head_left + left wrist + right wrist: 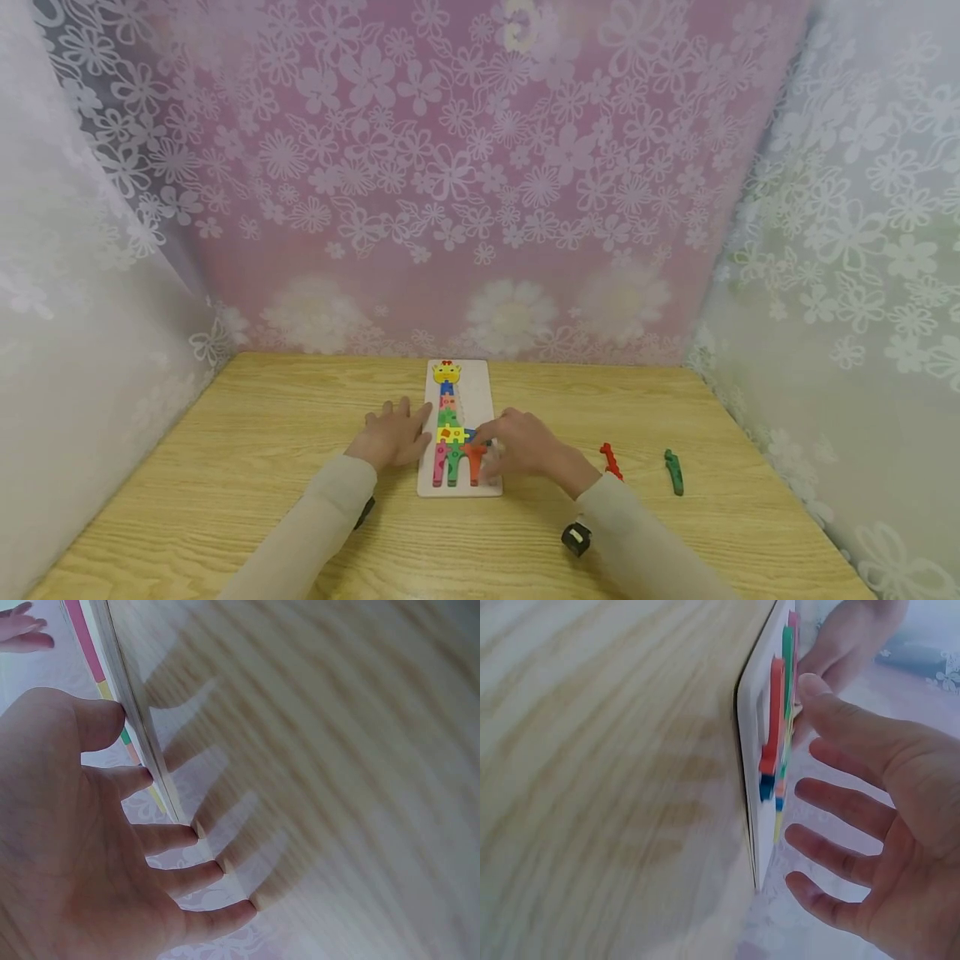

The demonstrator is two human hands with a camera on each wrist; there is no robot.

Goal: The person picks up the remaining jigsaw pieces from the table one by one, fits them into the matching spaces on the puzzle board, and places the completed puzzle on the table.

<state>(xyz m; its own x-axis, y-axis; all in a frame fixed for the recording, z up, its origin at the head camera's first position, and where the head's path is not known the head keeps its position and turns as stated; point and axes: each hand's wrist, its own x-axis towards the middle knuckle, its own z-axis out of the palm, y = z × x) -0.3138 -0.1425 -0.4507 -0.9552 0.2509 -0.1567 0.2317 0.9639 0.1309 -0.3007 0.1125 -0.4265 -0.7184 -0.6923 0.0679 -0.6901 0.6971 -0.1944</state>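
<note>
A white puzzle board (476, 387) lies on the table, with a giraffe of coloured interlocking pieces set in it. The yellow head (447, 374) is at the far end, and pink, green and orange leg pieces (474, 473) are at the near end. My left hand (392, 435) rests by the board's left edge, fingers spread, fingertips on the table and thumb at the edge. Over the board's right side hovers my right hand (521, 442), fingers relaxed, beside the orange leg and a blue piece (767, 786). In the right wrist view nothing shows in its grasp.
To the right of my right hand lie a loose red piece (611, 460) and a loose green piece (674, 472). The wooden table (300, 392) is bordered by flower-patterned curtains (450, 208) at the back and both sides.
</note>
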